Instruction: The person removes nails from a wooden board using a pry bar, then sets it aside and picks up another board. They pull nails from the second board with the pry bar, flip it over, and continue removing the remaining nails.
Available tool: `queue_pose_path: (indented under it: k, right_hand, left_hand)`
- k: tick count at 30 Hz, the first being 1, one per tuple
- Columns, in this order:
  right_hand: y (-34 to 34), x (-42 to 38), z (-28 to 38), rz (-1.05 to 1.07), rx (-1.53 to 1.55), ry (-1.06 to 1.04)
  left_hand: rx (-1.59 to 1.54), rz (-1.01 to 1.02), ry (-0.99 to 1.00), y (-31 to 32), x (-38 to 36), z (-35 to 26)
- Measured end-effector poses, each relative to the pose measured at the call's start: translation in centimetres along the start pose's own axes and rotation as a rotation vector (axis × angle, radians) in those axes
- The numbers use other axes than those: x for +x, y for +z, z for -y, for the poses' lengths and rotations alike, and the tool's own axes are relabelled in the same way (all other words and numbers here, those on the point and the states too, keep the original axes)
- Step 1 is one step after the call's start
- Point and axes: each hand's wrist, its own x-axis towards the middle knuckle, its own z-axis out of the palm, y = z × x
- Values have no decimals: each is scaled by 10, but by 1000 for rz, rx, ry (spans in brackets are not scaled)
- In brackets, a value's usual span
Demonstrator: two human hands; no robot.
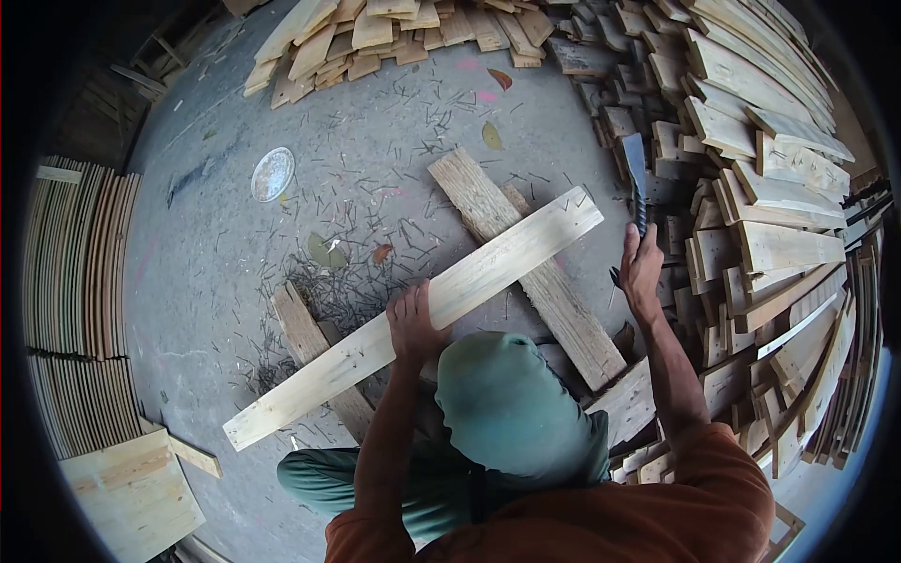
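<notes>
Green cap (507, 399): nearest the camera, lower centre of the frame.
Pale board (507, 253): mid-frame, laid across two rough planks (577, 319), long axis from lower left to upper right.
Left hand (413, 324): clasped over the board near its middle, so the nearer hand.
Right hand (643, 263): closed around a flat-bladed tool (635, 164), right of centre; the board's upper-right end lies leftward, near but apart.

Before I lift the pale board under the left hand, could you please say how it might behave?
The pale board is probably stiff, being solid-looking wood. Its ends overhang rough planks, so pressing one might tip it. Flat, it should resist rolling.
</notes>
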Motion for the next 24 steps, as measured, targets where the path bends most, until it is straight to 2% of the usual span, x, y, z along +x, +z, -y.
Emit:
queue_pose_path:
  k: [1, 3, 6, 8, 11, 13, 14, 16, 18, 21, 23, 24]
  right_hand:
    - [9, -1, -18, 1, -2, -1]
    - [26, -2, -65, 452, -363, -248]
    - [18, -6, -45, 304, -349, -178]
    - [17, -12, -29, 151, -208, -40]
    - [27, -19, -37, 201, -229, 16]
    - [28, -21, -50, 467, -369, -151]
    - [33, 0, -46, 437, -367, -179]
    - [15, -7, -29, 220, -309, -24]
    - [7, 4, -26, 93, -46, 80]
    - [10, 8, -55, 190, -138, 70]
    - [5, 2, -66, 360, -439, -110]
    - [3, 3, -64, 243, -405, -99]
  left_hand:
    - [-1, -3, 0, -1, -1, 1]
    - [-8, -14, -9, 3, -10, 0]
    - [-17, -21, -7, 15, -7, 10]
    - [-35, 1, -8, -4, -4, 2]
    - [-26, 1, -6, -5, -3, 4]
    - [-27, -18, 20, -5, -12, 9]
    - [-16, -40, 18, 0, -6, 10]
    - [-15, -1, 0, -1, -15, 5]
    - [-30, -7, -15, -7, -6, 1]
    - [-22, -18, -5, -2, -8, 2]
    - [7, -49, 9, 2, -2, 12]
    - [12, -71, 8, 8, 6, 12]
